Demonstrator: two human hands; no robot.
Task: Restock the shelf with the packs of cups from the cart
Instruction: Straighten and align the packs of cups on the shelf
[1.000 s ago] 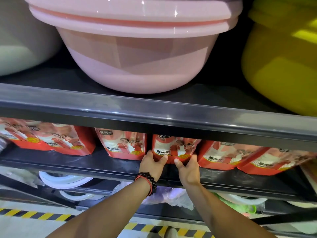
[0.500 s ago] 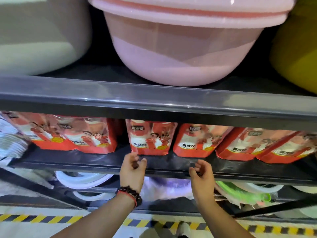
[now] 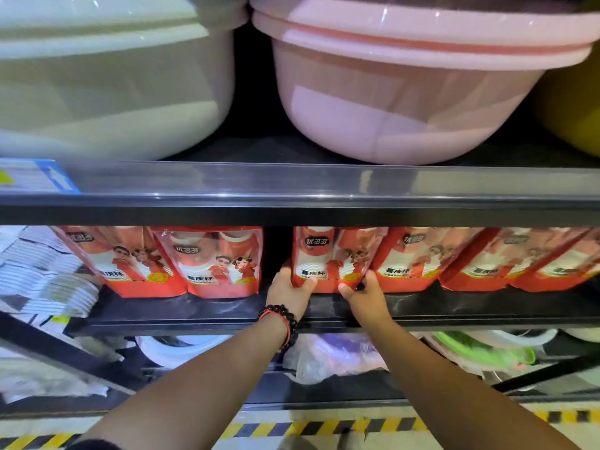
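Above the hands, a pink basin (image 3: 406, 92) sits on the upper shelf (image 3: 292, 186). Below it, the left hand (image 3: 289, 293) and right hand (image 3: 365, 295) grip the bottom corners of 1 red cup pack (image 3: 328, 258), upright among neighbouring packs (image 3: 220, 261).

Dim, warm light. Glare streaks the glossy pink plastic basin (image 3: 406, 76) and the clear shelf-edge strip (image 3: 292, 180). Edges bow and blur.
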